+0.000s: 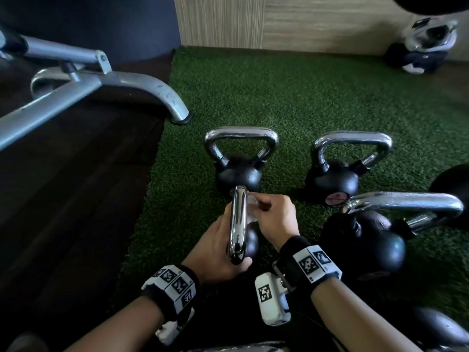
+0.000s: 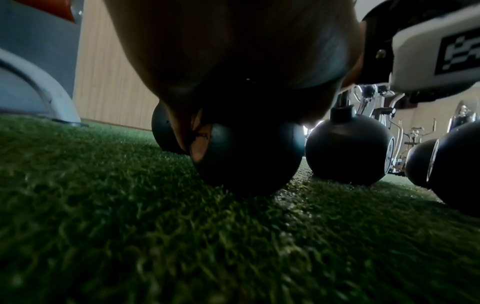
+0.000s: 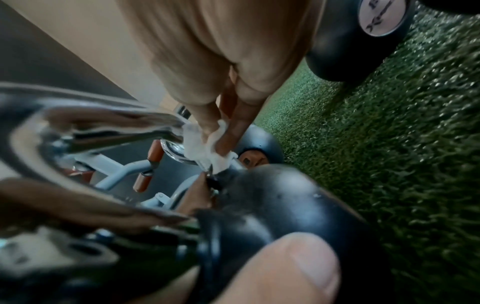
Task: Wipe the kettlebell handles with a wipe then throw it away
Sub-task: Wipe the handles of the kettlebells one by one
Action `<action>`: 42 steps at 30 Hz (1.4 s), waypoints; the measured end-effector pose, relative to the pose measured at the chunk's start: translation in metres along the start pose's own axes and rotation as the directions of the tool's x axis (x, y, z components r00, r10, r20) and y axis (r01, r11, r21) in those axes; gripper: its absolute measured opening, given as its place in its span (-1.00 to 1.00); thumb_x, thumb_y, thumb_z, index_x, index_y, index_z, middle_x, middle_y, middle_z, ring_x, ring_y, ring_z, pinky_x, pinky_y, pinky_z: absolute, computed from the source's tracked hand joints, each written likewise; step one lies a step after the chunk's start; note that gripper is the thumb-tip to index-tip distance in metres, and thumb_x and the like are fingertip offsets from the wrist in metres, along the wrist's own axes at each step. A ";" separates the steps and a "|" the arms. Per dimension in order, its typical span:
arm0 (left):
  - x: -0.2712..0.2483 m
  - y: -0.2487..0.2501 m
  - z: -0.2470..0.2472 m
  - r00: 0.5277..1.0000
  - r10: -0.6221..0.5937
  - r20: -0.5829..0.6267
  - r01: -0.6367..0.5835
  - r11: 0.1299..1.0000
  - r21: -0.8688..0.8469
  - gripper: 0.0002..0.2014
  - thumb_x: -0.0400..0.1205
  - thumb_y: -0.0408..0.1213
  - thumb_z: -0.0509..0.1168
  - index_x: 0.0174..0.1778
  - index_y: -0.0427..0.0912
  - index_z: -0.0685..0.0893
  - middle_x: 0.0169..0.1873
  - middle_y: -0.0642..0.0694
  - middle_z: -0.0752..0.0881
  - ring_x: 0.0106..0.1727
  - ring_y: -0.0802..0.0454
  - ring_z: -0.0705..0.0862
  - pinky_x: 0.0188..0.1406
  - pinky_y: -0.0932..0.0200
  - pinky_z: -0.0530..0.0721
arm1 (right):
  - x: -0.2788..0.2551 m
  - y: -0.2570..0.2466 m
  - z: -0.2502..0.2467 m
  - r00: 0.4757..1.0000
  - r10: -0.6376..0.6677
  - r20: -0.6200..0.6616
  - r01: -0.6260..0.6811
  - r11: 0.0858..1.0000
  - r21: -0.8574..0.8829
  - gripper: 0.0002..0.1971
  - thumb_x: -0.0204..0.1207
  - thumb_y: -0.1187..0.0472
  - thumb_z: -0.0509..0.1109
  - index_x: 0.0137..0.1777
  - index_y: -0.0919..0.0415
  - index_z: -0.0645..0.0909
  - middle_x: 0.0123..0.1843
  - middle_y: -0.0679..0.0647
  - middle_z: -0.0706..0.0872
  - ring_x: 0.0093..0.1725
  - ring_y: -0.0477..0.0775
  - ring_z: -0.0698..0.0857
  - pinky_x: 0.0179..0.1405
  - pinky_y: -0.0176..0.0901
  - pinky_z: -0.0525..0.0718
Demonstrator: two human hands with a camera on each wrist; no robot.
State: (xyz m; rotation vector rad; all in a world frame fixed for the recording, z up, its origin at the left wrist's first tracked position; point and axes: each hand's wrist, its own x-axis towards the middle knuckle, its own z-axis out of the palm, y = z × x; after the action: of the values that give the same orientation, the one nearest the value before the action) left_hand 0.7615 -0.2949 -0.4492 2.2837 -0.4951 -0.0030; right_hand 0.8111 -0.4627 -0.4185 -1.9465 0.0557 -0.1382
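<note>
Head view: the left hand (image 1: 215, 250) grips the small kettlebell (image 1: 250, 243) by its chrome handle (image 1: 238, 219), steadying it on the turf (image 1: 304, 97), so the right hand (image 1: 275, 219) fingers (image 3: 231, 133), pinching the white wipe (image 3: 205, 146), can rub the handle's far end.

We see green artificial turf (image 1: 291, 102) meeting dark flooring (image 1: 76, 199), a grey bench frame (image 1: 106, 82) on the left, and wood-panelled walls (image 1: 304, 21) behind.

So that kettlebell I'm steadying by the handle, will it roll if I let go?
Probably not far: the kettlebell looks dense, its round black body sunk into the turf. It may tip, since the tall chrome handle sits high. Chrome looks slick where the wipe passes.
</note>
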 end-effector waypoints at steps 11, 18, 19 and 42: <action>0.002 -0.009 -0.010 0.995 -0.098 0.018 0.099 0.991 -0.086 -0.21 0.40 -0.13 0.66 0.28 0.72 0.40 0.37 0.20 0.63 0.34 0.39 0.61 0.43 0.39 0.51 | -0.009 -0.020 0.000 0.957 -0.289 -0.011 0.290 0.957 0.035 -0.69 0.51 0.44 0.56 0.19 0.12 0.87 0.12 -0.23 0.84 0.11 -0.40 0.77 0.27 -0.29 0.72; 0.015 -0.017 -0.014 0.990 -0.042 0.132 0.052 0.996 -0.076 -0.26 0.47 -0.08 0.59 0.55 0.41 0.48 0.52 0.23 0.51 0.41 0.38 0.57 0.46 0.38 0.52 | -0.010 -0.031 -0.014 0.913 -0.347 0.214 0.335 0.938 0.091 -0.70 0.50 0.40 0.60 0.08 -0.01 0.89 0.03 -0.12 0.86 0.05 -0.11 0.83 0.16 -0.13 0.78; 0.015 -0.021 -0.013 0.989 -0.028 0.144 0.040 0.996 -0.079 -0.25 0.46 -0.04 0.57 0.60 0.27 0.47 0.56 0.26 0.45 0.45 0.30 0.56 0.49 0.25 0.55 | -0.013 -0.035 -0.017 0.894 -0.350 0.279 0.331 0.937 0.114 -0.71 0.49 0.39 0.62 0.06 -0.02 0.90 -0.01 -0.10 0.86 0.02 -0.08 0.83 0.12 -0.13 0.79; 0.014 -0.019 -0.026 0.977 -0.122 0.176 0.147 0.980 -0.136 -0.44 0.34 -0.21 0.73 0.15 0.22 0.64 0.03 0.28 0.75 0.11 0.39 0.73 0.31 0.21 0.70 | -0.007 -0.006 -0.012 0.814 -0.081 0.574 0.163 0.982 -0.092 -0.80 0.46 0.23 0.60 0.05 -0.01 0.89 -0.13 -0.07 0.91 -0.12 -0.12 0.84 0.07 0.13 0.82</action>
State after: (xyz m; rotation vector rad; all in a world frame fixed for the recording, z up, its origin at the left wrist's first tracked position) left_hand 0.7852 -0.2695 -0.4427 2.1758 -0.4100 -0.2924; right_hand 0.8022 -0.4711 -0.4094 -2.0558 -0.4725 0.3800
